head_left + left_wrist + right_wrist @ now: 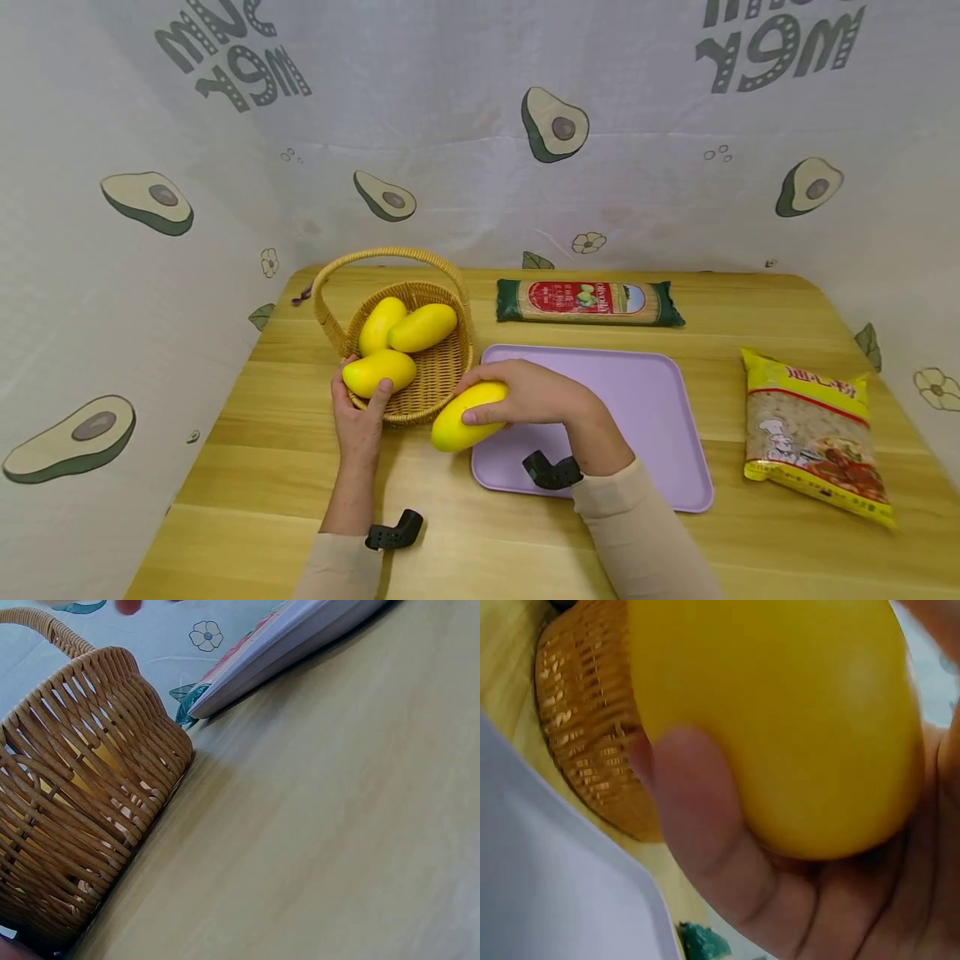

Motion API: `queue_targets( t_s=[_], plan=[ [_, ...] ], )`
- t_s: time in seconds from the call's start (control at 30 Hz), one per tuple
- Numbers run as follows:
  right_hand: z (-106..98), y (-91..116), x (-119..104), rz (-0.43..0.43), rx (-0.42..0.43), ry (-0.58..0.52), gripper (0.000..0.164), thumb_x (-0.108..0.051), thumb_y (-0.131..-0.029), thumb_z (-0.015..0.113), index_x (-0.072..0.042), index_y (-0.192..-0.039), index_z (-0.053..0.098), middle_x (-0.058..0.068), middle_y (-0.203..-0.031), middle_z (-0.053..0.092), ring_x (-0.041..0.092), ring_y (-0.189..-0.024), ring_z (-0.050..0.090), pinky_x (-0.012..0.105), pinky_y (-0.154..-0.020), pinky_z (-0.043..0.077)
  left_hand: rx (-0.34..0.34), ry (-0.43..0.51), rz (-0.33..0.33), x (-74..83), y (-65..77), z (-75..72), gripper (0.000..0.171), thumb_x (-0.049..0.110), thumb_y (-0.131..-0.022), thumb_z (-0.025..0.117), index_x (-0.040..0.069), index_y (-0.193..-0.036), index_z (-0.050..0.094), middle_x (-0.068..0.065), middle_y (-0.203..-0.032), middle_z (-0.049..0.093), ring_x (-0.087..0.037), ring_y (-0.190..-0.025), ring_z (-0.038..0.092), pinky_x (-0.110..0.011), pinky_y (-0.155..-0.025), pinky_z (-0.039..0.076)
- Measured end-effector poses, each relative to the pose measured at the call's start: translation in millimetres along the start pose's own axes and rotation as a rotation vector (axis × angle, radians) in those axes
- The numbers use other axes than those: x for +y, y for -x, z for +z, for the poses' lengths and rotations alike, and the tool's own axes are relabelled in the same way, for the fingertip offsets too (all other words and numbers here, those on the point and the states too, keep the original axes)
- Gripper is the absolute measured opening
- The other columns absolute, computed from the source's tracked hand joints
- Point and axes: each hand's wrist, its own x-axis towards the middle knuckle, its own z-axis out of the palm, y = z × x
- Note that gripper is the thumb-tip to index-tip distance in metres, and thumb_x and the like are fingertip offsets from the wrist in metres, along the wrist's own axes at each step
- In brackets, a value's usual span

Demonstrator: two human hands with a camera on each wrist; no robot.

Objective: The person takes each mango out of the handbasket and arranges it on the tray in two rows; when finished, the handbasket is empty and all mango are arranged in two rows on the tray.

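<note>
At the front left of the wicker basket (438, 367), my left hand (360, 425) holds a yellow mango (375, 371) over the rim, thumb on its near side. Two more mangoes, one on the left (381, 323) and one on the right (425, 327), lie inside the basket. My right hand (525, 396) grips another mango (468, 421) just right of the basket, above the near left part of a lilac tray (637, 417). That mango (780, 727) fills much of the right wrist view, with the thumb across it. In the left wrist view the woven basket side (97, 765) shows.
Behind the tray lies a pack of noodles (585, 302) with green ends. A yellow bag (813, 437) with a red-lined label lies on the right of the wooden table (255, 467). The basket's tall handle (390, 252) arches over it. A curtain with printed avocados hangs behind.
</note>
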Motion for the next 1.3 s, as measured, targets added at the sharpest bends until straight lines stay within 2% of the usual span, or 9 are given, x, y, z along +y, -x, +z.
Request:
queue_targets(
  t_s=[0.2,0.47,0.6,0.73,0.83,0.93,1.07,1.17,1.3],
  plan=[
    [-8,11,11,-0.026,-0.022,-0.035,0.054,-0.03,-0.081,0.072,-0.022,-0.133,0.062,0.0,-0.117,0.064,0.018,-0.094,0.057,0.035,-0.083,0.048,-0.005,0.016,0.008,-0.2,-0.7,0.5,0.068,0.015,-0.093,0.073,0.012,-0.152,0.039,-0.002,-0.142,0.046,-0.01,-0.126,0.048,-0.015,-0.104,0.039],
    [-24,25,27,0.162,0.063,-0.123,0.057,-0.036,-0.08,0.082,-0.017,-0.127,0.056,0.007,-0.112,0.063,0.023,-0.094,0.058,0.036,-0.081,0.049,0.005,0.012,0.001,1.1,0.4,0.2,0.067,0.014,-0.094,0.073,0.013,-0.152,0.039,-0.001,-0.144,0.045,-0.01,-0.126,0.047,-0.015,-0.104,0.039],
    [-33,31,35,0.22,0.113,-0.123,0.054,-0.042,-0.082,0.08,-0.022,-0.127,0.058,0.006,-0.114,0.063,0.024,-0.099,0.058,0.036,-0.083,0.049,0.003,0.009,-0.003,1.5,0.4,0.0,0.067,0.015,-0.094,0.072,0.014,-0.152,0.038,-0.002,-0.143,0.045,-0.01,-0.126,0.047,-0.015,-0.104,0.039],
    [-38,33,42,0.227,0.205,-0.141,0.056,-0.039,-0.086,0.078,-0.023,-0.135,0.055,0.009,-0.121,0.063,0.028,-0.105,0.058,0.038,-0.086,0.05,-0.003,0.015,0.0,1.0,-0.4,-0.2,0.067,0.015,-0.094,0.072,0.013,-0.152,0.038,-0.001,-0.143,0.045,-0.01,-0.127,0.047,-0.015,-0.104,0.039],
    [-39,29,47,0.221,0.305,-0.182,0.067,-0.035,-0.089,0.078,-0.016,-0.145,0.045,0.016,-0.128,0.061,0.033,-0.112,0.06,0.043,-0.091,0.053,-0.003,0.019,0.001,0.5,-0.6,-0.2,0.067,0.014,-0.095,0.072,0.013,-0.152,0.038,-0.001,-0.142,0.046,-0.01,-0.126,0.047,-0.015,-0.104,0.039],
    [-38,23,50,0.245,0.419,-0.207,0.074,-0.037,-0.09,0.077,-0.011,-0.148,0.038,0.02,-0.134,0.06,0.036,-0.116,0.061,0.048,-0.096,0.054,-0.003,0.021,0.0,0.0,-0.5,-0.1,0.067,0.014,-0.095,0.072,0.013,-0.152,0.038,-0.001,-0.142,0.046,-0.01,-0.126,0.048,-0.015,-0.104,0.039],
    [-34,13,52,0.292,0.546,-0.204,0.073,-0.039,-0.089,0.078,-0.016,-0.148,0.041,0.018,-0.138,0.057,0.036,-0.109,0.063,0.045,-0.089,0.056,-0.004,0.021,0.002,-0.1,-0.7,0.5,0.067,0.014,-0.095,0.072,0.012,-0.152,0.038,-0.003,-0.145,0.045,-0.01,-0.127,0.047,-0.015,-0.105,0.039],
    [-31,6,53,0.289,0.617,-0.202,0.073,-0.037,-0.089,0.078,-0.02,-0.151,0.043,0.016,-0.136,0.056,0.036,-0.103,0.063,0.042,-0.084,0.058,-0.005,0.016,0.006,0.2,-1.0,1.0,0.067,0.013,-0.094,0.072,0.011,-0.152,0.038,-0.004,-0.147,0.044,-0.01,-0.128,0.047,-0.015,-0.105,0.038],
    [-25,-2,56,0.294,0.678,-0.223,0.078,-0.037,-0.089,0.078,-0.021,-0.155,0.039,0.018,-0.133,0.057,0.037,-0.103,0.065,0.046,-0.086,0.06,-0.012,0.017,0.009,1.2,-0.8,0.9,0.067,0.013,-0.094,0.072,0.011,-0.152,0.038,-0.006,-0.151,0.041,-0.011,-0.129,0.046,-0.016,-0.106,0.038]
  ],
)
